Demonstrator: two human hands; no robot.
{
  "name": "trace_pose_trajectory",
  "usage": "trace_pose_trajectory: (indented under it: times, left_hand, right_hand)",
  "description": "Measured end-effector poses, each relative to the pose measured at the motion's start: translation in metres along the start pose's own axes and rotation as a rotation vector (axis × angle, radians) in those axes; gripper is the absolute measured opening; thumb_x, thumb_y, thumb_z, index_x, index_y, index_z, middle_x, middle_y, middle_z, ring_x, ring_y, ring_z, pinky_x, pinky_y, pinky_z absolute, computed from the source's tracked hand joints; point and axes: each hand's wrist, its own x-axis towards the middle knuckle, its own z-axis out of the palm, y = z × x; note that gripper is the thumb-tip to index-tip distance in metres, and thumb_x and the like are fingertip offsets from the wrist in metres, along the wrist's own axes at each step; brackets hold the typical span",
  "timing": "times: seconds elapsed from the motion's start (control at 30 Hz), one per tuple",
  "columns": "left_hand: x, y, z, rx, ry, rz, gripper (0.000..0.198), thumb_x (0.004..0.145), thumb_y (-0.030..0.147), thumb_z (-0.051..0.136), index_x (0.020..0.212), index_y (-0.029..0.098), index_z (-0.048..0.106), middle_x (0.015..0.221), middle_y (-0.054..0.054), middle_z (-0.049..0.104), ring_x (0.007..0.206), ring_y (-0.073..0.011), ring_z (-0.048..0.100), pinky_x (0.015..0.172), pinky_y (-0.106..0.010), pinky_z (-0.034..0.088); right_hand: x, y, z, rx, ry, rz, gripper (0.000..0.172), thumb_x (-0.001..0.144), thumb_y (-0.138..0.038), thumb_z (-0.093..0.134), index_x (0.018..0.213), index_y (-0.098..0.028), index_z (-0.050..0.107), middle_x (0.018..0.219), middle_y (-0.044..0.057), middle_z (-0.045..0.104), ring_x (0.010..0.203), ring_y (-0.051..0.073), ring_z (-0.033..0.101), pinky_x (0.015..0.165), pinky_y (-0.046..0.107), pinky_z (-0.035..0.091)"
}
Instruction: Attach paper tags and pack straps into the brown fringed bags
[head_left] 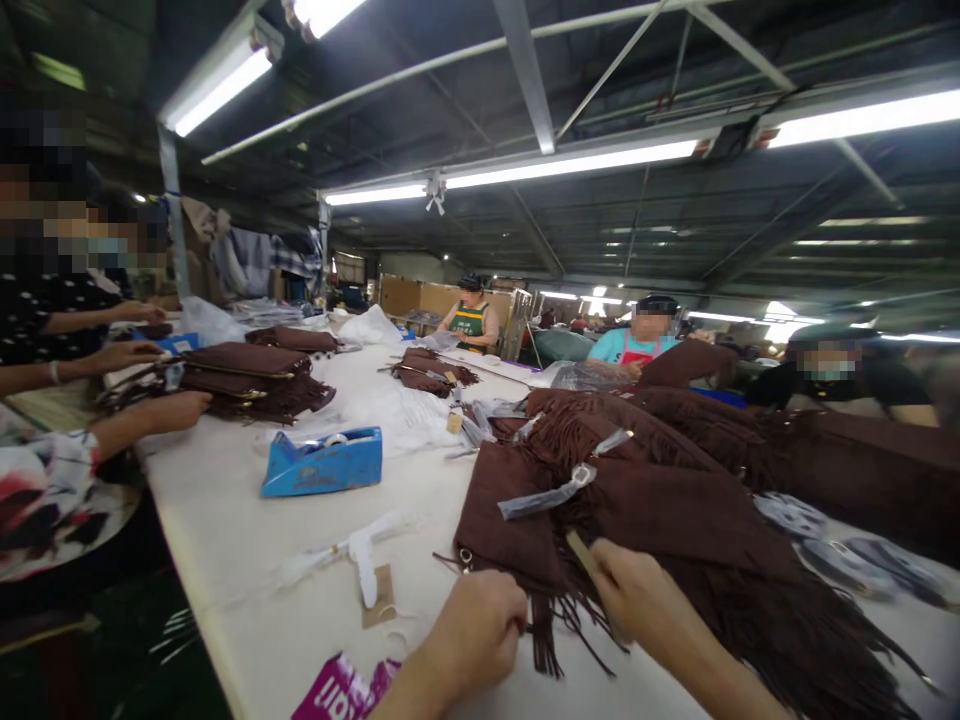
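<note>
My left hand point(480, 622) is closed at the front corner of a dark brown fringed bag point(514, 510), just below a small metal ring. What its fingers pinch, if anything, is hidden. My right hand point(641, 592) grips a narrow tan tag point(580, 556), seen nearly edge-on, over the bag's fringe. A clear-wrapped strap with a pale buckle point(551, 495) lies across the bag. Left of my hands, a white tagging gun point(362, 565) rests beside a brown paper tag point(379, 598).
A blue tape dispenser point(322, 462) stands on the white table point(210, 520). More brown fringed bags point(694, 520) are heaped to the right. Purple printed packaging point(337, 690) lies near the front. At the left, people's hands handle a bag stack point(247, 375); other people sit across the table.
</note>
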Motion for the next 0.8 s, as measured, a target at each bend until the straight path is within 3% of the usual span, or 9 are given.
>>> trace_pose_trajectory:
  times: [0.07,0.17,0.27,0.37,0.43,0.53,0.6,0.67,0.8]
  left_hand:
    - [0.0,0.0,0.011,0.015,-0.081,0.016,0.021,0.06,0.007,0.051,0.063,0.022,0.065,0.069,-0.004,0.066,0.07,-0.0195,0.058,0.063,-0.028,0.045]
    - [0.0,-0.002,0.021,-0.002,-0.097,-0.037,0.025,0.063,0.009,0.052,0.071,0.023,0.07,0.082,-0.007,0.072,0.078,-0.0231,0.061,0.066,-0.032,0.046]
    - [-0.001,-0.001,0.021,-0.078,-0.143,-0.062,0.024,0.059,0.007,0.049,0.064,0.021,0.068,0.071,-0.004,0.07,0.068,-0.0202,0.059,0.064,-0.03,0.045]
    - [-0.001,0.002,0.013,-0.374,-0.249,-0.119,0.022,0.05,0.009,0.046,0.055,0.02,0.064,0.054,0.002,0.058,0.054,-0.0139,0.052,0.052,-0.023,0.039]
    - [0.002,0.001,0.005,-0.594,-0.274,-0.184,0.021,0.047,0.012,0.043,0.052,0.019,0.062,0.049,0.003,0.052,0.049,-0.0118,0.047,0.047,-0.021,0.033]
    - [0.009,-0.008,-0.011,-0.6,0.0,-0.258,0.019,0.051,0.016,0.041,0.051,0.019,0.059,0.049,0.002,0.052,0.049,-0.0127,0.048,0.049,-0.022,0.036]
    - [0.014,-0.021,-0.021,-0.458,0.277,-0.328,0.017,0.057,0.018,0.04,0.053,0.02,0.056,0.053,0.001,0.054,0.055,-0.0155,0.052,0.056,-0.025,0.041]
    - [0.017,-0.037,-0.028,-0.338,0.456,-0.404,0.016,0.063,0.02,0.038,0.059,0.022,0.053,0.057,0.0,0.055,0.061,-0.018,0.055,0.061,-0.028,0.044]
    - [0.017,-0.061,-0.028,-0.262,0.516,-0.478,0.02,0.066,0.017,0.036,0.074,0.021,0.055,0.07,-0.002,0.061,0.068,-0.0201,0.059,0.067,-0.031,0.047]
  right_hand:
    - [0.017,-0.036,-0.026,0.147,0.023,-0.101,0.03,0.095,-0.021,0.035,0.099,-0.025,0.064,0.081,0.007,0.071,0.073,0.023,0.07,0.064,0.033,0.056]
    - [0.033,-0.092,-0.043,0.625,-0.171,-0.441,0.035,0.101,-0.032,0.031,0.123,-0.022,0.057,0.099,0.006,0.071,0.079,0.017,0.069,0.064,0.025,0.055]
    - [0.051,-0.111,-0.031,0.344,-0.202,-0.411,0.031,0.1,-0.026,0.036,0.112,-0.023,0.065,0.099,0.002,0.072,0.087,0.016,0.068,0.077,0.024,0.052]
    - [0.064,-0.094,0.001,0.025,-0.232,-0.253,0.012,0.08,-0.011,0.061,0.086,-0.015,0.071,0.09,0.011,0.073,0.089,0.027,0.069,0.079,0.033,0.052]
    - [0.066,-0.079,0.024,-0.083,-0.248,-0.175,0.016,0.07,-0.004,0.064,0.083,-0.011,0.07,0.089,0.017,0.072,0.085,0.031,0.069,0.072,0.035,0.052]
    - [0.062,-0.066,0.046,-0.174,-0.195,-0.137,0.026,0.077,0.0,0.051,0.091,-0.011,0.069,0.096,0.02,0.071,0.091,0.032,0.068,0.073,0.035,0.051]
    - [0.057,-0.059,0.049,-0.189,-0.16,-0.143,0.034,0.078,0.004,0.043,0.095,-0.011,0.068,0.098,0.019,0.07,0.093,0.032,0.067,0.073,0.036,0.05]
    - [0.05,-0.047,0.044,-0.177,-0.14,-0.153,0.035,0.075,0.003,0.043,0.097,-0.012,0.066,0.097,0.017,0.07,0.09,0.031,0.067,0.073,0.035,0.048]
    - [0.014,-0.001,0.023,-0.099,-0.14,-0.197,0.027,0.071,-0.003,0.048,0.087,-0.02,0.062,0.09,0.005,0.069,0.088,0.023,0.065,0.072,0.028,0.044]
